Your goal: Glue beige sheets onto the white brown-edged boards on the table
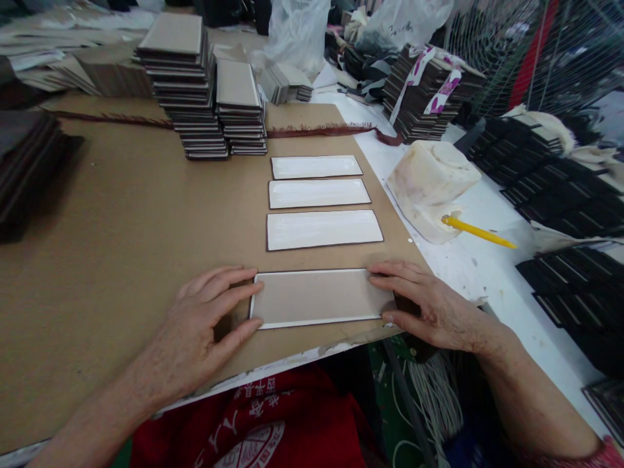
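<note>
A brown cardboard panel (pixel 316 298) with a white edge lies flat near the front edge of a big cardboard sheet (pixel 121 221). My left hand (pixel 205 331) rests on the sheet, fingers spread, with fingertips touching the panel's left end. My right hand (pixel 424 302) lies at the panel's right end, fingers stretched against its edge. Beyond it lie three white glue-coated panels (pixel 324 229) in a row, one behind the other.
Two stacks of dark-edged panels (pixel 205 97) stand at the back of the sheet. A whitish block (pixel 431 185) with a yellow-handled brush (pixel 480 233) sits on the white table at right. More dark panel stacks (pixel 560 175) lie right and far left (pixel 24 169).
</note>
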Demonstrator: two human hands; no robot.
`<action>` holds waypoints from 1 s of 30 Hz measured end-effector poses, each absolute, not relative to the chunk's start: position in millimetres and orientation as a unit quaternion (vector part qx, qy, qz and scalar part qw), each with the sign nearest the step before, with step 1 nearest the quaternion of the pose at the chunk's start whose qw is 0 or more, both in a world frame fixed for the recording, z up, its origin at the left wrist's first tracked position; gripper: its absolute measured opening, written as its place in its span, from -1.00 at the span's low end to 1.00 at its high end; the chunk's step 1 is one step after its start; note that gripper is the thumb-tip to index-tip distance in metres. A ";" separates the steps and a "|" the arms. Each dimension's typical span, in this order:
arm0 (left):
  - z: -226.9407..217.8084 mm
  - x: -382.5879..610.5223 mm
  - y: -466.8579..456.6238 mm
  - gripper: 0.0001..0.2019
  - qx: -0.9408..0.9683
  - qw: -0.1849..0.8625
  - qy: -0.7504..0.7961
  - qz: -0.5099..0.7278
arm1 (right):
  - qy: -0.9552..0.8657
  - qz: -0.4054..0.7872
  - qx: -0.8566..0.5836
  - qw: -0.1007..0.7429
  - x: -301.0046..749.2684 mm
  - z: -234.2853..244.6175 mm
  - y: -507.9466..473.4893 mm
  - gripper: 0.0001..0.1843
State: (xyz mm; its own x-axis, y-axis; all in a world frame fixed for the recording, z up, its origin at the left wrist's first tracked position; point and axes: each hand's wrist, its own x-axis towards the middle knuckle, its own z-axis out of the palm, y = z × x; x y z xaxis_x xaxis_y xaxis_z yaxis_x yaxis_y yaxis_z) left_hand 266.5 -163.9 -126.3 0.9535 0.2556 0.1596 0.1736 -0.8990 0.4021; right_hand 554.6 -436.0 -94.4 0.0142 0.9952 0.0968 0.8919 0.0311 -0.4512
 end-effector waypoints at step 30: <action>-108.2 272.1 -184.5 -0.46 0.997 -0.017 0.008 0.075 | -0.658 -0.027 -0.753 -0.015 534.9 -98.4 -455.9 -0.39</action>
